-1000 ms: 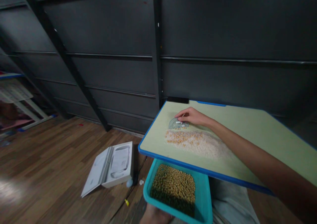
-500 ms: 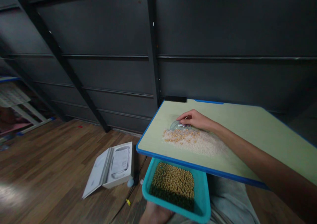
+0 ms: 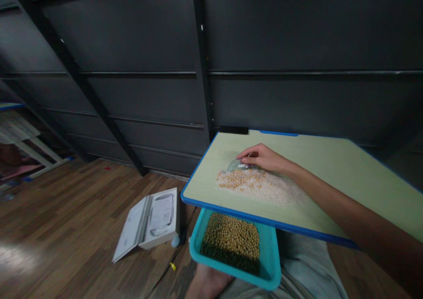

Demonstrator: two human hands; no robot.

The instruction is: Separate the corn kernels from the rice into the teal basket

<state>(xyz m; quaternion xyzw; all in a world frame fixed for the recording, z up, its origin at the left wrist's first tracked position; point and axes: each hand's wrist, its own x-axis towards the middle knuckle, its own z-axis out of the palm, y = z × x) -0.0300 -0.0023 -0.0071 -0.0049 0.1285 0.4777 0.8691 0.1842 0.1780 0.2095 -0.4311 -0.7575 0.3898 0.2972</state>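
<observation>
Lying open on the wood floor (image 3: 66, 202) toward the left is a white box (image 3: 161, 215), with a dark cable (image 3: 161, 276) running near its right side. Next comes a teal basket (image 3: 270, 246), partly hidden beneath the near edge of the worktop and loaded with round tan beans (image 3: 231, 237). Bare skin below it looks like the left grip (image 3: 211, 282); its fingers are hidden, so I cannot tell how they stand. The basket is probably the heaviest thing here, thin plastic that may flex at the rim, best borne from underneath so the beans do not roll out. On the blue-edged worktop (image 3: 313, 167), a black slab (image 3: 234, 130) lies at the far left corner, and nearer, a clear curved piece (image 3: 233, 164) sits at the far side of a heap: yellow kernels (image 3: 233, 182) toward the left, fine pale grains (image 3: 277, 191) toward the right. The right grip (image 3: 262, 158) pinches the clear piece along its upper edge, thumb against fingertips; whether it lies flat or tilted I cannot tell. It looks like light, stiff plastic, smooth enough to slip and perhaps brittle, so taking it by that upper edge seems sound, leaving the lower edge free beside the kernels.
</observation>
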